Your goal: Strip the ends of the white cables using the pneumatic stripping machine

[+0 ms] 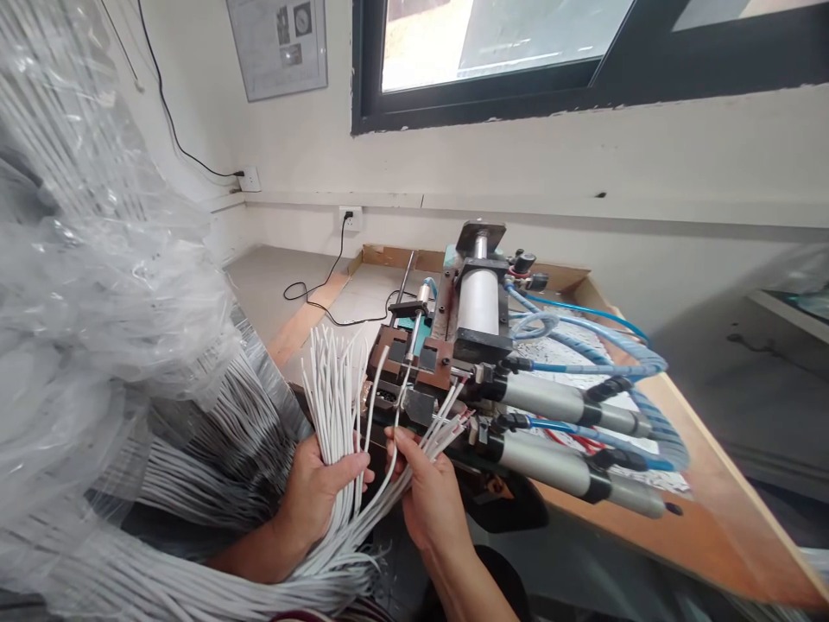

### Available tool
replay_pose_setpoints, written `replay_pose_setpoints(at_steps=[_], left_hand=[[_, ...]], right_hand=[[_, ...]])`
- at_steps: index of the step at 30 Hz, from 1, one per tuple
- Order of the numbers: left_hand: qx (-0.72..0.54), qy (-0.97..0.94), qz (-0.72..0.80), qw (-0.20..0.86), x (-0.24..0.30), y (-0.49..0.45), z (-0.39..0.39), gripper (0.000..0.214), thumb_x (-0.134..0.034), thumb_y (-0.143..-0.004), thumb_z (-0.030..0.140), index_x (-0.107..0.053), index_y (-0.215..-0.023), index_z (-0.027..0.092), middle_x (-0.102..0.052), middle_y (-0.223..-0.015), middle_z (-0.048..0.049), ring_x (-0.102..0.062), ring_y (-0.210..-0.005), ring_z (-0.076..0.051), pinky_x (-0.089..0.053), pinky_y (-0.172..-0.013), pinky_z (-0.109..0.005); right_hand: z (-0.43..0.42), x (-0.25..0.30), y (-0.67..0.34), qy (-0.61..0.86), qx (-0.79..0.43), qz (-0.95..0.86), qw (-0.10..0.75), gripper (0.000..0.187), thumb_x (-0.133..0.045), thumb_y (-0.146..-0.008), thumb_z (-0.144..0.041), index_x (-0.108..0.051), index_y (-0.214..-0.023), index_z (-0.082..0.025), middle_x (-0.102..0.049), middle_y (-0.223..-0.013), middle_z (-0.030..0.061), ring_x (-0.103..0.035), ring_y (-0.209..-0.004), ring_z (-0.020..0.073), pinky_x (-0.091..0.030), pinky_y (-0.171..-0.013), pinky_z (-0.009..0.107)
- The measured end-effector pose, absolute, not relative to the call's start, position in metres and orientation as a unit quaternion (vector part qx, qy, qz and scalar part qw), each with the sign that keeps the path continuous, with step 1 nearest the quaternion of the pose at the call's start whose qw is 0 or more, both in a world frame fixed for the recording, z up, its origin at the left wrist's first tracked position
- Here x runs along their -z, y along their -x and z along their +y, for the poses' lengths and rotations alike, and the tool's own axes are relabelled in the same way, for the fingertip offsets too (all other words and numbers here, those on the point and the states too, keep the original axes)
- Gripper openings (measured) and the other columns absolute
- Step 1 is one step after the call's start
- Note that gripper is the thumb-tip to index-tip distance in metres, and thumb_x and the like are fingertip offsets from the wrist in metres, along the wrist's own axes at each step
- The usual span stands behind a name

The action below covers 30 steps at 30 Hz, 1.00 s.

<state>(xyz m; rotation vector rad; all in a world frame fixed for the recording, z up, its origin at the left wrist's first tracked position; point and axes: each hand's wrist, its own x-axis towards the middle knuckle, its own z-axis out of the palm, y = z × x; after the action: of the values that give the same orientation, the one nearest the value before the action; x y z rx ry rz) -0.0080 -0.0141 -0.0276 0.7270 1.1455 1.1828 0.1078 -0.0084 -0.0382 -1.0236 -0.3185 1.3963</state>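
My left hand (pixel 324 484) is closed round a thick bundle of white cables (pixel 330 397), whose cut ends fan upward. In front of the machine, my right hand (pixel 431 484) pinches a single cable between thumb and forefinger. That cable's end reaches up to the brown jaw blocks of the pneumatic wire-stripping machine (pixel 435 354). More cables (pixel 444 432) lie across my right palm, and their ends point to the right, some showing small reddish tips. The lengths run together below both hands toward the lower left.
Clear plastic wrap (pixel 97 285) covers a large heap of cables at left. Metal air cylinders (pixel 544 406) and blue hoses (pixel 622 367) extend rightward over the wooden bench (pixel 738 536). A black power cord (pixel 341 250) runs from the wall socket. A window (pixel 505 43) is above.
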Motion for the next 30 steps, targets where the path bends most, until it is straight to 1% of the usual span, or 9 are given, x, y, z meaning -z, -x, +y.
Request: replay_pose_setpoints(at_steps=[3,5,9,14,18,20,26,30], left_hand=[[-0.509,-0.339,0.491,0.621,0.032,0.008,-0.016,0.021,-0.072,-0.056,0.018,-0.061,-0.073,0.013,-0.062,-0.053,0.0017,-0.057,-0.046,-0.012,-0.045,-0.044,-0.022],[-0.505,-0.356,0.485,0.619,0.034,0.008,-0.016,0.020,-0.072,-0.055,0.018,-0.062,-0.071,0.012,-0.062,-0.052,0.0011,-0.056,-0.046,-0.012,-0.044,-0.045,-0.022],[-0.507,-0.385,0.477,0.607,0.033,0.009,-0.017,0.017,-0.073,-0.055,0.018,-0.063,-0.068,0.012,-0.062,-0.053,0.0008,-0.055,-0.047,-0.011,-0.044,-0.046,-0.022],[-0.509,-0.350,0.494,0.612,0.028,0.009,-0.015,0.023,-0.072,-0.057,0.022,-0.062,-0.076,0.012,-0.063,-0.060,-0.0002,-0.061,-0.054,-0.015,-0.048,-0.048,-0.024],[-0.508,-0.330,0.499,0.619,0.027,0.008,-0.014,0.025,-0.071,-0.059,0.022,-0.061,-0.079,0.011,-0.064,-0.061,-0.0025,-0.063,-0.057,-0.017,-0.049,-0.050,-0.025],[-0.508,-0.327,0.503,0.618,0.028,0.009,-0.014,0.026,-0.071,-0.059,0.021,-0.061,-0.080,0.010,-0.065,-0.060,-0.0030,-0.063,-0.055,-0.017,-0.050,-0.050,-0.026],[-0.512,-0.332,0.508,0.607,0.029,0.009,-0.016,0.024,-0.070,-0.059,0.019,-0.059,-0.078,0.011,-0.061,-0.052,0.0004,-0.059,-0.046,-0.013,-0.047,-0.045,-0.023],[-0.514,-0.337,0.502,0.609,0.032,0.010,-0.017,0.027,-0.071,-0.057,0.019,-0.059,-0.080,0.012,-0.062,-0.055,0.0012,-0.059,-0.046,-0.013,-0.047,-0.044,-0.022]], right_hand=[[-0.009,0.035,-0.107,0.421,-0.665,-0.161,0.595,0.027,-0.073,-0.058,-0.036,-0.067,-0.072,-0.014,-0.054,-0.053,-0.0021,-0.044,-0.047,0.0101,-0.036,-0.048,0.024],[-0.011,0.033,-0.105,0.417,-0.675,-0.176,0.582,0.027,-0.074,-0.057,-0.036,-0.067,-0.072,-0.014,-0.056,-0.055,-0.0014,-0.046,-0.048,0.0112,-0.037,-0.049,0.025],[-0.017,0.037,-0.103,0.452,-0.595,-0.207,0.631,0.023,-0.073,-0.058,-0.036,-0.067,-0.069,-0.016,-0.057,-0.055,-0.0018,-0.047,-0.051,0.0112,-0.038,-0.054,0.025],[-0.020,0.049,-0.108,0.470,-0.556,-0.237,0.643,0.023,-0.070,-0.063,-0.037,-0.069,-0.072,-0.016,-0.058,-0.058,-0.0006,-0.046,-0.054,0.0113,-0.035,-0.055,0.024],[-0.017,0.051,-0.110,0.466,-0.561,-0.227,0.645,0.022,-0.069,-0.063,-0.036,-0.068,-0.069,-0.015,-0.056,-0.057,0.0000,-0.046,-0.054,0.0126,-0.035,-0.055,0.025],[-0.015,0.049,-0.109,0.466,-0.573,-0.213,0.640,0.022,-0.069,-0.062,-0.036,-0.068,-0.067,-0.014,-0.054,-0.055,-0.0002,-0.045,-0.052,0.0121,-0.034,-0.053,0.025],[-0.010,0.043,-0.107,0.457,-0.595,-0.182,0.636,0.022,-0.072,-0.058,-0.035,-0.067,-0.062,-0.014,-0.054,-0.053,-0.0005,-0.044,-0.051,0.0108,-0.034,-0.052,0.024],[-0.010,0.039,-0.106,0.445,-0.631,-0.164,0.614,0.025,-0.073,-0.058,-0.035,-0.067,-0.069,-0.013,-0.053,-0.054,-0.0014,-0.045,-0.051,0.0099,-0.036,-0.050,0.022]])
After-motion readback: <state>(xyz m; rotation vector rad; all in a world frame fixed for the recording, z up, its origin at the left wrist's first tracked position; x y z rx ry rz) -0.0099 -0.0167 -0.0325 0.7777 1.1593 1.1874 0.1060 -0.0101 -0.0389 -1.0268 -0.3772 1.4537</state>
